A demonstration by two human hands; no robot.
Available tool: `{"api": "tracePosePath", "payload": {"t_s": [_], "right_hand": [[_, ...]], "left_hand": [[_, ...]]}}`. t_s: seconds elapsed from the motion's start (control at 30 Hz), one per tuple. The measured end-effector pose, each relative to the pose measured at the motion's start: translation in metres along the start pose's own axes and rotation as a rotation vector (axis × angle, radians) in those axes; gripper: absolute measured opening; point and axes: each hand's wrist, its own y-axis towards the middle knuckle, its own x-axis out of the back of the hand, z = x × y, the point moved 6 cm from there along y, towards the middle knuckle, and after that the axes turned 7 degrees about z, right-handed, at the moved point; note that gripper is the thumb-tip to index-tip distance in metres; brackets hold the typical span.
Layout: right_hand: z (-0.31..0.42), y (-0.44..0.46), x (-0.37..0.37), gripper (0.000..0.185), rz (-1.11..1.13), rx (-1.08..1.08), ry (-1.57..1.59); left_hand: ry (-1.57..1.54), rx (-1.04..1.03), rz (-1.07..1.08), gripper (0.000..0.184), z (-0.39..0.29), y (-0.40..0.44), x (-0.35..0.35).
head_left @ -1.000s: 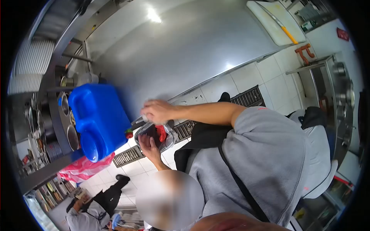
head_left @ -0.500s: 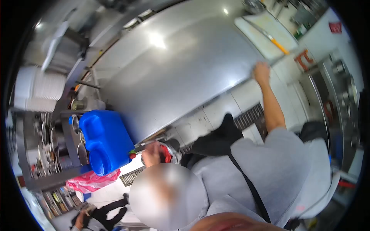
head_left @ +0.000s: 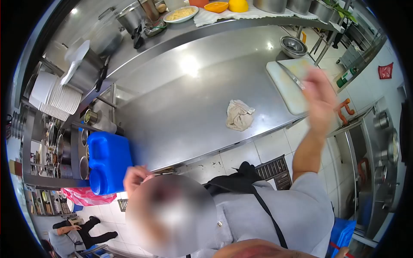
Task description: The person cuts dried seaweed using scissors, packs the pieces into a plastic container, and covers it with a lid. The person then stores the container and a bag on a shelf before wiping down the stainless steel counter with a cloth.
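Note:
My right hand (head_left: 319,92) is raised over the edge of a white cutting board (head_left: 286,94), smeared by motion. A knife (head_left: 292,76) lies on the board; the hand covers its handle end, and I cannot tell whether the fingers grip it. My left hand (head_left: 137,177) is beside a blue jerrycan (head_left: 114,157), fingers loosely bent and apart, with nothing visible in them. A blurred round patch hides part of the left arm. A crumpled beige cloth (head_left: 239,115) lies on the steel table (head_left: 185,112) between my hands.
Nested metal bowls (head_left: 294,46) stand behind the board. A raised shelf (head_left: 172,41) along the far side carries pots, a plate of pale pieces (head_left: 180,14) and orange and yellow items. White dishes (head_left: 56,94) are stacked at left. Another person (head_left: 77,234) is at lower left.
The crumpled cloth now lies on the table, where none showed before. My right hand has risen from the table edge to the knife's handle end. My left hand has shifted left towards the jerrycan.

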Motion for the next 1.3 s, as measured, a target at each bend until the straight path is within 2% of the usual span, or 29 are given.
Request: {"api": "tracePosePath", "payload": {"t_s": [0.07, 0.1, 0.17, 0.23, 0.3, 0.37, 0.4, 0.5, 0.53, 0.57, 0.63, 0.7, 0.77, 0.83, 0.9, 0.93, 1.03, 1.07, 1.3], "right_hand": [[0.066, 0.008, 0.058, 0.017, -0.119, 0.332, -0.03], [0.093, 0.007, 0.08, 0.017, -0.128, 0.511, -0.026], [0.131, -0.001, 0.103, 0.017, -0.083, 0.8, -0.001], [0.154, -0.008, 0.115, 0.017, -0.028, 0.951, 0.017], [0.166, -0.011, 0.121, 0.017, 0.013, 1.017, 0.013], [0.173, -0.013, 0.125, 0.017, 0.044, 1.035, 0.006], [0.174, -0.013, 0.127, 0.016, 0.049, 1.027, 0.002], [0.178, -0.009, 0.13, 0.016, 0.088, 1.017, -0.026], [0.182, -0.013, 0.128, 0.016, 0.117, 1.041, -0.041], [0.186, -0.016, 0.129, 0.016, 0.113, 1.057, -0.07], [0.192, -0.02, 0.13, 0.016, 0.124, 1.058, -0.109], [0.196, -0.025, 0.13, 0.016, 0.108, 1.061, -0.144], [0.203, -0.028, 0.122, 0.016, 0.144, 1.051, -0.181], [0.207, -0.033, 0.115, 0.016, 0.146, 1.036, -0.207], [0.209, -0.034, 0.11, 0.016, 0.155, 0.991, -0.224], [0.21, -0.037, 0.108, 0.016, 0.149, 0.975, -0.234], [0.21, -0.039, 0.101, 0.016, 0.157, 0.939, -0.237], [0.211, -0.04, 0.098, 0.016, 0.162, 0.933, -0.238], [0.209, -0.043, 0.094, 0.016, 0.151, 0.897, -0.239]], "left_hand": [[0.089, -0.274, -0.079, 0.025, -0.08, 0.003, -0.022], [0.139, -0.404, -0.052, 0.032, -0.103, 0.002, -0.029], [0.29, -0.785, 0.254, 0.033, -0.143, 0.001, -0.038], [0.288, -0.96, 0.452, 0.035, -0.178, -0.004, -0.057], [0.25, -0.971, 0.537, 0.031, -0.203, -0.011, -0.076], [0.247, -0.905, 0.598, 0.037, -0.219, -0.016, -0.095], [0.172, -1.001, 0.579, 0.037, -0.219, -0.015, -0.102], [0.085, -0.918, 0.665, 0.039, -0.226, -0.012, -0.122], [-0.06, -0.879, 0.835, 0.045, -0.219, -0.006, -0.124], [-0.156, -0.766, 0.824, 0.016, -0.23, -0.008, -0.138], [-0.084, -0.791, 0.823, 0.021, -0.229, -0.008, -0.147], [-0.003, -0.758, 1.032, 0.032, -0.233, 0.004, -0.156], [-0.072, -0.74, 1.031, 0.038, -0.227, 0.002, -0.164], [-0.417, -0.323, 1.228, 0.038, -0.212, 0.002, -0.17], [-0.451, -0.297, 1.269, 0.043, -0.196, -0.008, -0.171], [-0.455, -0.513, 1.074, 0.044, -0.189, -0.013, -0.171], [-0.318, -0.746, 1.249, 0.042, -0.189, -0.006, -0.16], [-0.282, -0.82, 1.209, 0.04, -0.185, -0.01, -0.16], [0.037, -1.027, 1.117, 0.03, -0.187, 0.005, -0.162]]}}
